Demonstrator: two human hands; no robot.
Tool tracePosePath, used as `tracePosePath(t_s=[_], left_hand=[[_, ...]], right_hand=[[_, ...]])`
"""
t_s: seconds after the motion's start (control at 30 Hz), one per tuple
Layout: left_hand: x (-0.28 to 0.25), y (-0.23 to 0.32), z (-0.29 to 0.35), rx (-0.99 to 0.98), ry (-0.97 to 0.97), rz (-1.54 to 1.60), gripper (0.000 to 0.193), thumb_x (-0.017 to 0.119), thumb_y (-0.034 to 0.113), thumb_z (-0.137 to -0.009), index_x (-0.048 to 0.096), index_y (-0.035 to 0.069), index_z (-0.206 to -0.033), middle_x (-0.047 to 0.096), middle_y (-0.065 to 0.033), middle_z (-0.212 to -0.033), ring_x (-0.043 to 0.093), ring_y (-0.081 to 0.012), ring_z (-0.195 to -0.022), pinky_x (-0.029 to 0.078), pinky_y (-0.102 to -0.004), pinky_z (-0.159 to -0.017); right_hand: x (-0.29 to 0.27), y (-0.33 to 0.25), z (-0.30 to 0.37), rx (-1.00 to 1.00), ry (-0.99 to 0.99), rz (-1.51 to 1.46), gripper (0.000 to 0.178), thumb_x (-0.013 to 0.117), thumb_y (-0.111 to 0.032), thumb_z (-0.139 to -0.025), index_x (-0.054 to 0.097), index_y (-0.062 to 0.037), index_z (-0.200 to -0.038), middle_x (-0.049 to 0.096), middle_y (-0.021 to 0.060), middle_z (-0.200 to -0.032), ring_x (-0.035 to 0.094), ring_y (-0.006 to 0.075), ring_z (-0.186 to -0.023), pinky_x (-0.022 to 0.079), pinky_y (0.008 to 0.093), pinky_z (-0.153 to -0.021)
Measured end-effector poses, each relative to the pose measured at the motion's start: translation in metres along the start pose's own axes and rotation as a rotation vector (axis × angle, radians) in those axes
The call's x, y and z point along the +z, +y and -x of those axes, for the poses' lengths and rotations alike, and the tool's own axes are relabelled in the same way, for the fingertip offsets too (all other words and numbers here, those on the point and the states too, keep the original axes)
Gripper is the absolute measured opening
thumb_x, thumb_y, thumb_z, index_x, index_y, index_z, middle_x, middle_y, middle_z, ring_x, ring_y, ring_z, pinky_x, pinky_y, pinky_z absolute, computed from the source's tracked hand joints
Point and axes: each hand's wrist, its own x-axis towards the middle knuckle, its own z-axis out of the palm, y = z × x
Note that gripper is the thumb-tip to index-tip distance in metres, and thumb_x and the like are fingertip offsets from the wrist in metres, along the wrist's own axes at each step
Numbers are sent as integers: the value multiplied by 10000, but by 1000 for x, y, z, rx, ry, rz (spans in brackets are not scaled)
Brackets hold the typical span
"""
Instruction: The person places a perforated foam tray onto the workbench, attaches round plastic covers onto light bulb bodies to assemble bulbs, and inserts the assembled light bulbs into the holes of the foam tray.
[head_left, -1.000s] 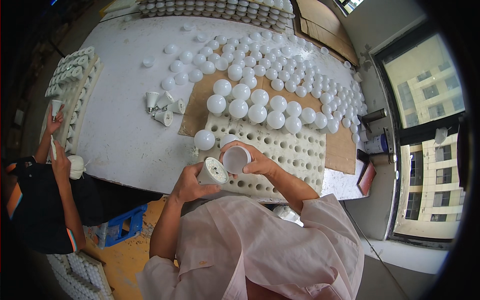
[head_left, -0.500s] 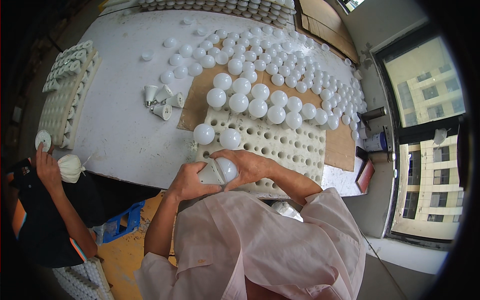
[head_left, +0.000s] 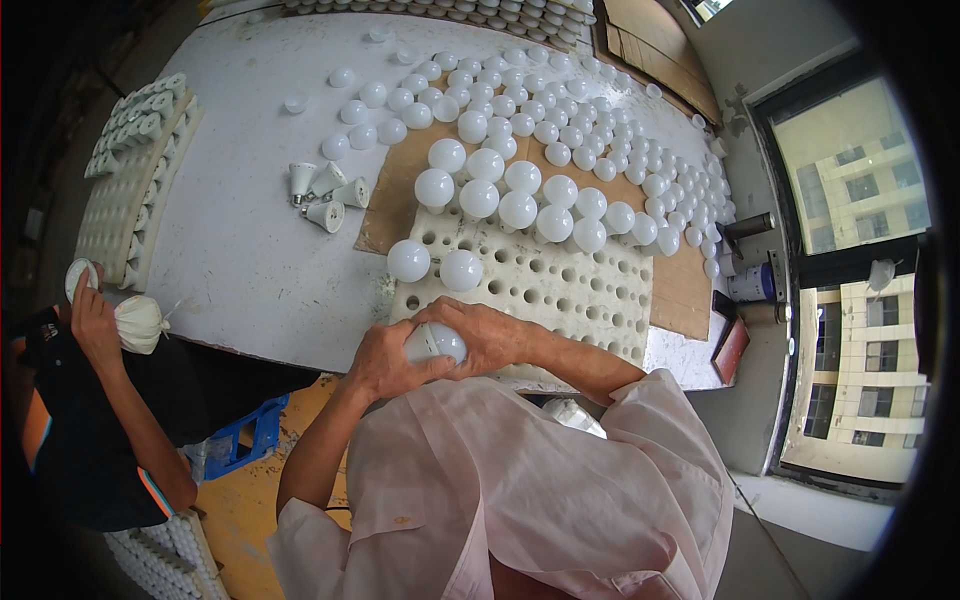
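Observation:
Close to my chest, at the near edge of the foam tray, I hold a white light bulb between both hands. My left hand wraps round the bulb's base end. On its frosted dome end sits my right hand, fingers curled over the far side. The perforated foam tray lies just beyond my hands. Two round-domed bulbs stand at its near left corner, and several more bulbs stand in rows along its far side.
Many white domes cover cardboard and the white table. Several bulb bases lie left of the tray. At far left, a co-worker's hand holds a white disc-like part beside a foam rack. A window is at right.
My hands have turned the bulb and closed further round it, bringing dome and base together. The co-worker's hand has tilted the white part.

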Motion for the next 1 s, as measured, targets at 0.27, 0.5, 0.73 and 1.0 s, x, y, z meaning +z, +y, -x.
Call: tracePosePath(t_s=[0.27, 0.5, 0.73, 1.0], left_hand=[[6, 7, 0, 143, 38, 204, 523, 699, 396, -691, 650, -49, -959, 683, -179, -808, 687, -258, -745, 544, -346, -664], [-2, 26, 6, -158, -169, 358, 511, 678, 370, -674, 640, -53, -959, 669, -152, -800, 670, -220, -758, 539, -350, -691], [6, 5, -5, -246, -149, 537, 506, 618, 405, -750, 626, -78, -904, 635, -127, -730, 622, -174, -570, 477, -256, -405], [27, -56, -21, -304, -303, 1505, 571, 422, 566, -939, 488, 63, -1201, 636, -119, -848, 642, -183, -577, 418, -229, -328]], right_hand=[[27, 8, -8, -564, 523, 1, 487, 732, -67, -617, 587, -47, -1082, 550, 110, -1018, 545, 279, -923, 473, 377, -793], [32, -3, 1, -498, 520, -141, 409, 697, -18, -583, 613, -55, -981, 581, 93, -937, 543, 254, -865, 471, 357, -745], [26, 14, -9, -362, 468, -181, 672, 748, -42, -597, 493, -74, -1217, 520, 119, -1088, 545, 243, -902, 478, 379, -786], [27, 16, -9, 238, 245, -653, 934, 811, -118, -703, 240, -109, -1442, 454, 119, -1281, 506, 228, -1146, 434, 379, -977]])
